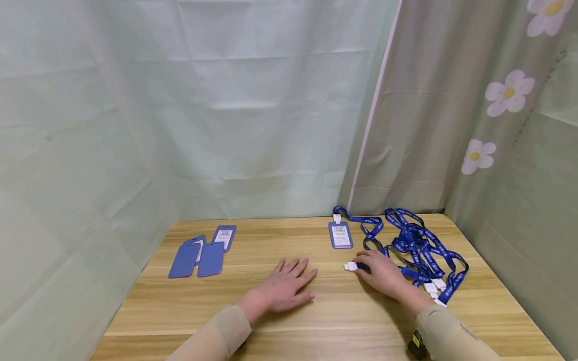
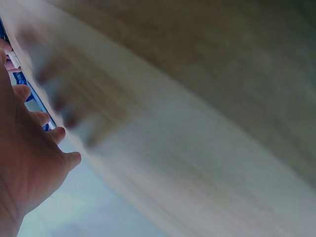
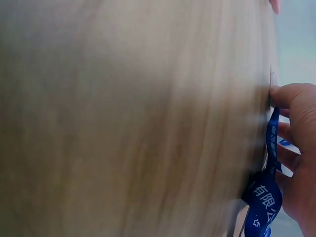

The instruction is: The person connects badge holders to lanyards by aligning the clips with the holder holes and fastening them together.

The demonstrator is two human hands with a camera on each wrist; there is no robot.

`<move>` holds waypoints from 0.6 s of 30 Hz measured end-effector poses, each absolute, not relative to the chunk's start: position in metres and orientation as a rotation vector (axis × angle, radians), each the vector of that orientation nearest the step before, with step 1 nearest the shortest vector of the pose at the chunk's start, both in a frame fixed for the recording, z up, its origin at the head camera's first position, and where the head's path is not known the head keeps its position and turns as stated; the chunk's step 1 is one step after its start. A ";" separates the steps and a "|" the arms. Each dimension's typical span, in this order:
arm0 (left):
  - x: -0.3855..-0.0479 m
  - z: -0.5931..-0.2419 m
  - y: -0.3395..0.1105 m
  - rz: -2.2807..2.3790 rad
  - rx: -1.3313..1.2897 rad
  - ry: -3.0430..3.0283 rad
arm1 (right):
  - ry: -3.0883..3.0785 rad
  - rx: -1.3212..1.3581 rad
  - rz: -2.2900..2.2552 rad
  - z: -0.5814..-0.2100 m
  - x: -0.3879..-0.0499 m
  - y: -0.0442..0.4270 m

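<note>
My right hand point(image 1: 384, 273) grips a blue lanyard point(image 3: 272, 138) close to its white clip point(image 1: 351, 266), which points left beyond the fingertips. White lettering runs along the strap hanging under the hand in the right wrist view. With fingers spread and palm down, my left hand point(image 1: 282, 287) is low over the middle of the table and holds nothing. Behind the right hand lies a blue card holder point(image 1: 340, 235), its lanyard point(image 1: 372, 228) attached at the top. To the left are several loose blue card holders point(image 1: 210, 259), some overlapping.
A tangled heap of blue lanyards point(image 1: 413, 238) lies at the right of the wooden table point(image 1: 280, 238), with white clips point(image 1: 432, 289) at its near side. Pale curtains point(image 1: 271, 125) hang behind and at both sides of the table.
</note>
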State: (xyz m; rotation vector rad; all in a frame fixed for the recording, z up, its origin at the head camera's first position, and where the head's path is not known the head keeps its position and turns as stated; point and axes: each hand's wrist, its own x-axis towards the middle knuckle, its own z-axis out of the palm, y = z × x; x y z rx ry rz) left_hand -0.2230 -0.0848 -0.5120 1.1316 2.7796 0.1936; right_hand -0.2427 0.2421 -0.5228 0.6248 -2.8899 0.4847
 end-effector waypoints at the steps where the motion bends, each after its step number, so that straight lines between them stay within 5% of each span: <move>1: -0.223 -0.512 -0.085 0.194 1.133 2.780 | -2.887 0.636 0.492 -0.523 -0.242 0.242; 18: -0.239 -0.513 -0.128 0.224 0.904 2.953 | -2.832 0.642 0.446 -0.526 -0.235 0.234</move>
